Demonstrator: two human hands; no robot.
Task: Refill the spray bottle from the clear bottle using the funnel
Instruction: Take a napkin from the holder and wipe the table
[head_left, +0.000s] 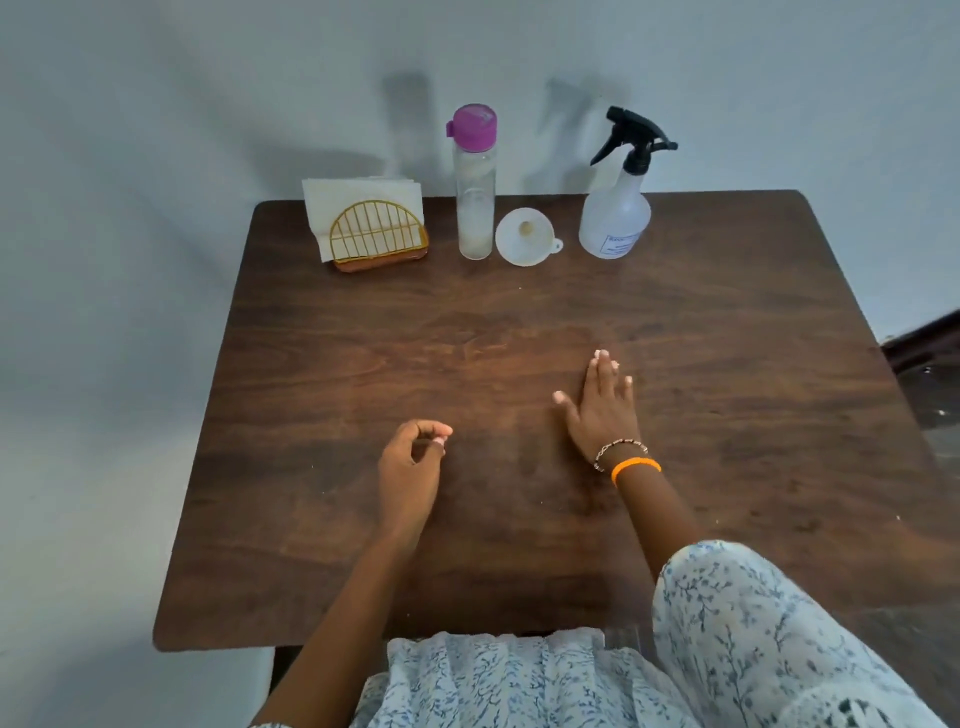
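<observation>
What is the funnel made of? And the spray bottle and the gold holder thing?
The funnel looks like white plastic, smooth and slightly see-through. The spray bottle seems cloudy plastic, since light passes through its body, with a black plastic trigger head. The napkin holder looks like thin gold-coloured metal wire, bent into bars; its brown base could be wood or plastic, hard to tell.

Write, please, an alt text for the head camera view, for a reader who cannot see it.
Two empty hands, the left hand loosely curled and the right hand flat, rest on a dark wooden table. Along its far edge stand a napkin holder, a clear bottle with purple cap, a white funnel and a spray bottle.
</observation>
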